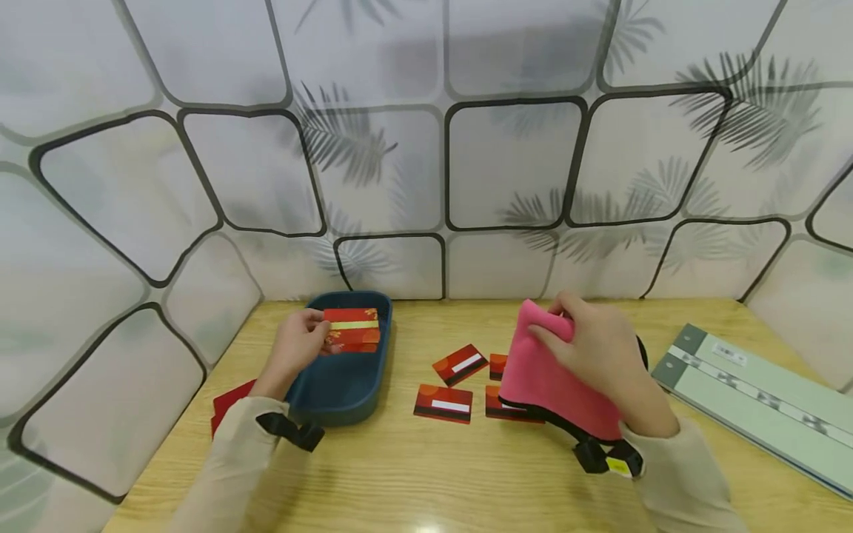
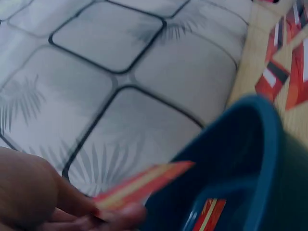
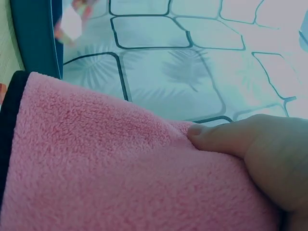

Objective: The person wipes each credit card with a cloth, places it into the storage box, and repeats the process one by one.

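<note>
Seemingly the work is midway: nearest, the right hand (image 1: 593, 346) grips a raised pink cloth (image 1: 533, 368) partly hiding the loose red cards (image 1: 443, 404), which lie untouched on the wooden table (image 1: 373, 477) between the hands. Slightly farther, the left hand (image 1: 301, 344) pinches gold-striped red cards (image 1: 353, 337) above the blue bin (image 1: 368, 414), not yet released.

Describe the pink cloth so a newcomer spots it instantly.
On the wooden table, go right from the blue bin, past the loose red cards, to the person's right hand. It grips the pink cloth. Unlike the flat cards, the cloth is fuzzy, creased and black-edged.
</note>
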Demonstrator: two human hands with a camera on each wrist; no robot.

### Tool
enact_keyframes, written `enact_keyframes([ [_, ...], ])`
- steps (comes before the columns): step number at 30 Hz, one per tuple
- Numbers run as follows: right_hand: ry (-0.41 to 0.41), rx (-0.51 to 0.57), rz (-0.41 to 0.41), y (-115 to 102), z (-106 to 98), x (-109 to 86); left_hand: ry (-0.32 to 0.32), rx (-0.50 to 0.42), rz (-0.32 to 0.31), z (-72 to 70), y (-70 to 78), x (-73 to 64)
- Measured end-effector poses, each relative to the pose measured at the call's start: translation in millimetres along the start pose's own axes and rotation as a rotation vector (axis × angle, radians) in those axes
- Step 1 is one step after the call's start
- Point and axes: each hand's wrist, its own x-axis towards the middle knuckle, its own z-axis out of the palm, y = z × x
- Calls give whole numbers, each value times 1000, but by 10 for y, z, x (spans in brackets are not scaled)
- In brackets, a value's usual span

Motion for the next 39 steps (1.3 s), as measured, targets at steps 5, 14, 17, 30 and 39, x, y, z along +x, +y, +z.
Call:
enact_keyframes([
  [5, 49, 17, -61, -31, -17, -27, -135, 176, -59, -99, -200, 192],
  [14, 13, 58, -80, -105, -40, -43, -177, 188, -137, -72, -425, 493],
  [17, 6, 83, -86, -111, -27, -34, -158, 220, -142, -38, -410, 540],
  [30, -23, 100, -69, -108, -21, -1, -113, 393, -38, -26, -269, 561],
  [39, -20, 115, -70, -113, -23, -13, -130, 461, 56, 38, 159, 310],
])
